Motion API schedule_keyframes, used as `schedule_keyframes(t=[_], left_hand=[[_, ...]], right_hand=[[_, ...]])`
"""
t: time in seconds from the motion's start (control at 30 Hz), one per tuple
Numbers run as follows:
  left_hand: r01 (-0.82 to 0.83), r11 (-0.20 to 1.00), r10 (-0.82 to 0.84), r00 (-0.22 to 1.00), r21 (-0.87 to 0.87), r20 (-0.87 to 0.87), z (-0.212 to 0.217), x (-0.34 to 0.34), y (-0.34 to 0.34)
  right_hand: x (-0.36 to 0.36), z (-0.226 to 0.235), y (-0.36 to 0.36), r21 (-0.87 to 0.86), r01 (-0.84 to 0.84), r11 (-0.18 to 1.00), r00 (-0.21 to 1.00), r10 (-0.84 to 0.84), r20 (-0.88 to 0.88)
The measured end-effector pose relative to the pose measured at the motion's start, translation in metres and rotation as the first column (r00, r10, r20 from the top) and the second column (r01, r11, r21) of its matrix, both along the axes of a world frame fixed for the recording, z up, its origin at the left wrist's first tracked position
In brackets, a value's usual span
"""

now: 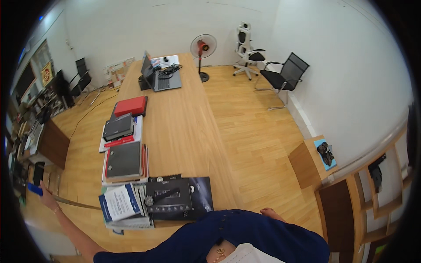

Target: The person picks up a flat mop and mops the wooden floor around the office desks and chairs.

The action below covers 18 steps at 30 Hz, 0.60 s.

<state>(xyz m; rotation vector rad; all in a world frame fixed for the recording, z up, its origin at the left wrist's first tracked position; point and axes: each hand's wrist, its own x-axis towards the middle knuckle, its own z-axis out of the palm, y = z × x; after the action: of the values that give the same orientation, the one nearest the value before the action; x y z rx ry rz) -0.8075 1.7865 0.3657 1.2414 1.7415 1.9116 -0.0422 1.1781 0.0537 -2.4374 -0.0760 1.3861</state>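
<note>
My left arm stretches out to the far left, away from the table. My left hand point(45, 196) closes around a small blue object point(34, 189) near a dark shelf; I cannot tell what the object is. A bracelet sits on that wrist. Only a sliver of my right hand point(272, 213) shows past my dark blue sleeve, at the table's near right corner, and its fingers are hidden. In front of me lie a black booklet point(177, 198) and a stack of papers with a blue-and-white cover point(119, 202).
A long wooden table point(184, 127) carries piles of books, a red folder point(130, 106) and an open laptop point(161, 75). A standing fan point(203, 47) and two office chairs point(286, 75) are beyond. Wooden shelving point(351, 206) stands at right, a cluttered desk at left.
</note>
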Motion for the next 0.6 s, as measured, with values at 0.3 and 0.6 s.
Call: schedule_keyframes(t=[0.3,0.6], left_hand=[[-0.152,0.973,0.176,0.976,0.171,-0.132,-0.081,0.105,-0.358],[-0.263,0.942,0.284,0.956,0.207,-0.076,-0.095,0.296,-0.571]], right_hand=[[0.094,-0.068,0.036,0.200,-0.314,0.928,0.942,0.330,-0.054],[0.153,-0.062,0.008,0.270,-0.505,0.820,0.853,0.521,0.013]])
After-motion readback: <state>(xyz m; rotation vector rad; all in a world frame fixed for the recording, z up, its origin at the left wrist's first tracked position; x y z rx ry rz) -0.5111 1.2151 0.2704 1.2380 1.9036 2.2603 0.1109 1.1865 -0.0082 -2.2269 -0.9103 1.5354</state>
